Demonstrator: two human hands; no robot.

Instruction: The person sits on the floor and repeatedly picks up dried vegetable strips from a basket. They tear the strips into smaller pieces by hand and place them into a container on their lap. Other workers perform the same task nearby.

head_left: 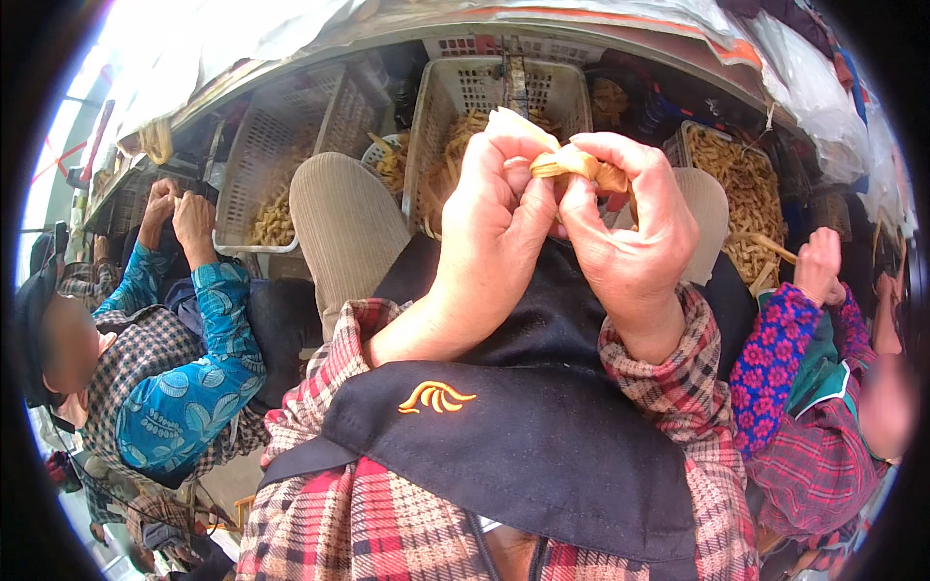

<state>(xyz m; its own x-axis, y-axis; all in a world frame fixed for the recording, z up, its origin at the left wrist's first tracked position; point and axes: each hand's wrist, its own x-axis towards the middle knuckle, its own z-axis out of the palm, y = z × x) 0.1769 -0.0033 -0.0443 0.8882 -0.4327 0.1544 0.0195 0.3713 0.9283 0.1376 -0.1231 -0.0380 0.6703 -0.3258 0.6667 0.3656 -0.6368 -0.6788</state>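
Over my dark apron (504, 436), my left hand (494, 223) and my right hand (630, 232) are close together, both closed on a yellowish, pliable strip (581, 165) that is bunched into a knot between my thumbs and fingers. A pale end of the strip sticks up above my left fingers. Just beyond my hands is a white plastic crate (436, 97) holding yellowish pieces, partly hidden by my hands. My knees (344, 232) in tan trousers frame the work on either side.
Crates of yellowish pieces stand at left (237, 213) and right (736, 194), with a small white basket (373, 155) between. Co-workers sit close at left (174, 387) and right (804, 407), hands raised. A ledge draped in white sheeting (291, 29) spans the top.
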